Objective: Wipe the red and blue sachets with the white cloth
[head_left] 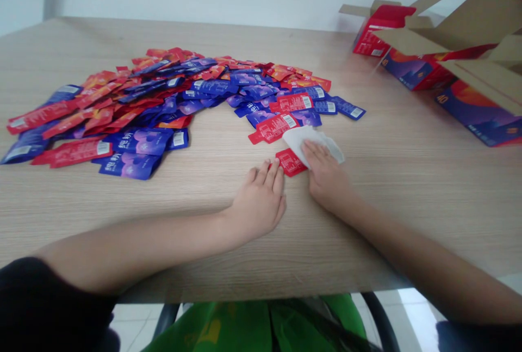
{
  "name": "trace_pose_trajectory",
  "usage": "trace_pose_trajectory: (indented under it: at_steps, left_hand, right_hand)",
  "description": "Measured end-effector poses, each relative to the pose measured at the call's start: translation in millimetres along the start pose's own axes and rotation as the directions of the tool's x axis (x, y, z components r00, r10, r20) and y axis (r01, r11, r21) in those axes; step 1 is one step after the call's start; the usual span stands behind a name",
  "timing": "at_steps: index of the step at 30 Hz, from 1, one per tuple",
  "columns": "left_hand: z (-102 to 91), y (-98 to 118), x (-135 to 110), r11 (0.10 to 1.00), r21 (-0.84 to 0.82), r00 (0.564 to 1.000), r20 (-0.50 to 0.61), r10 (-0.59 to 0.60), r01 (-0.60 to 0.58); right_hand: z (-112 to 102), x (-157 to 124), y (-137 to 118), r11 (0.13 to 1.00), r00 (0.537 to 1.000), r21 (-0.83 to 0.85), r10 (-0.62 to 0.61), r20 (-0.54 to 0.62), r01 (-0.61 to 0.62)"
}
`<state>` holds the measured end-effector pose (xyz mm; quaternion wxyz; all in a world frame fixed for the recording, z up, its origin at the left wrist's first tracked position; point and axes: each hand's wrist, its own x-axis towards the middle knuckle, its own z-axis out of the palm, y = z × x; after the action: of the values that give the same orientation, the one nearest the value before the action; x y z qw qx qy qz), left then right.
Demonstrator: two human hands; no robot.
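Observation:
A wide pile of red and blue sachets (163,96) is spread across the wooden table (408,189). My left hand (259,199) lies flat on the table, fingers stretched out and together, its tips at the edge of one red sachet (289,161). My right hand (326,175) rests with fingers extended on a white cloth or tissue (312,140), pressing it onto that red sachet. Another red sachet (273,128) lies just beyond the cloth.
Opened cardboard boxes with red and blue print (448,63) stand at the far right of the table, flaps spread. A white wall runs behind the table. A chair with something green (253,325) shows below the near table edge.

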<state>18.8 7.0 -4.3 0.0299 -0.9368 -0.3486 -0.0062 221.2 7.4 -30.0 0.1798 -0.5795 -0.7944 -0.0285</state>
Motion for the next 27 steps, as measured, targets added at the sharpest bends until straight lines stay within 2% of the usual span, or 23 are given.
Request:
trace_pose_trajectory:
  at_steps: [2, 4, 6, 9, 11, 15, 17, 18, 22, 23, 25, 27]
  left_hand:
    - [0.0, -0.2, 0.1, 1.000, -0.003, 1.000, -0.003, 0.005, -0.005]
    - [-0.2, -0.7, 0.3, 1.000, -0.005, 1.000, 0.006, 0.008, -0.008]
    - [-0.3, -1.4, 0.4, 1.000, -0.004, 1.000, 0.015, 0.008, -0.008]
    - [0.1, -1.9, 0.4, 1.000, 0.000, 1.000, 0.008, 0.013, -0.013]
    - [0.4, -2.1, 0.3, 1.000, 0.004, 1.000, -0.001, 0.016, -0.016]
    - [0.3, -2.3, 0.0, 1.000, 0.010, 1.000, -0.007, 0.012, -0.012]
    - [0.3, -2.4, -0.1, 1.000, 0.012, 1.000, -0.009, 0.016, -0.016]
    - [0.4, -2.5, -0.2, 1.000, 0.014, 1.000, -0.008, 0.019, -0.019]
    - [1.2, -2.4, -0.1, 0.999, 0.021, 1.000, 0.001, 0.024, -0.024]
    - [1.3, -2.3, 0.0, 1.000, 0.021, 1.000, 0.004, 0.021, -0.022]
    - [1.1, -2.1, 0.4, 1.000, 0.017, 1.000, 0.008, 0.013, -0.014]
    - [0.6, -2.2, 0.8, 1.000, 0.010, 1.000, 0.017, 0.012, -0.013]
  right_hand:
    - [3.5, -2.2, -16.2, 0.992, 0.991, 0.017, -0.129, 0.026, 0.128]
    - [3.9, -2.1, -21.6, 0.982, 0.982, 0.039, -0.184, 0.045, 0.183]
    - [1.4, 0.1, -12.5, 0.993, 0.992, 0.030, -0.117, 0.046, 0.116]
    - [-1.9, 2.9, 7.5, 0.997, 0.997, -0.021, 0.076, 0.009, -0.075]
    - [-0.8, 2.2, 7.9, 0.994, 0.995, -0.038, 0.099, -0.012, -0.100]
    - [4.6, -2.0, -16.8, 0.989, 0.989, 0.006, -0.146, 0.028, 0.145]
    - [4.3, -2.1, -19.7, 0.981, 0.980, 0.032, -0.192, 0.042, 0.191]
    - [3.3, -1.6, -16.3, 0.986, 0.985, 0.034, -0.167, 0.041, 0.166]
    - [0.0, -0.7, 6.0, 0.998, 0.998, -0.028, 0.062, -0.008, -0.062]
    - [0.2, -1.6, 6.8, 0.996, 0.997, -0.046, 0.080, -0.019, -0.081]
    - [1.6, -4.6, -0.2, 0.998, 1.000, -0.057, 0.003, -0.009, -0.004]
    - [2.5, -7.0, -10.7, 0.988, 0.989, -0.041, -0.147, 0.021, 0.148]
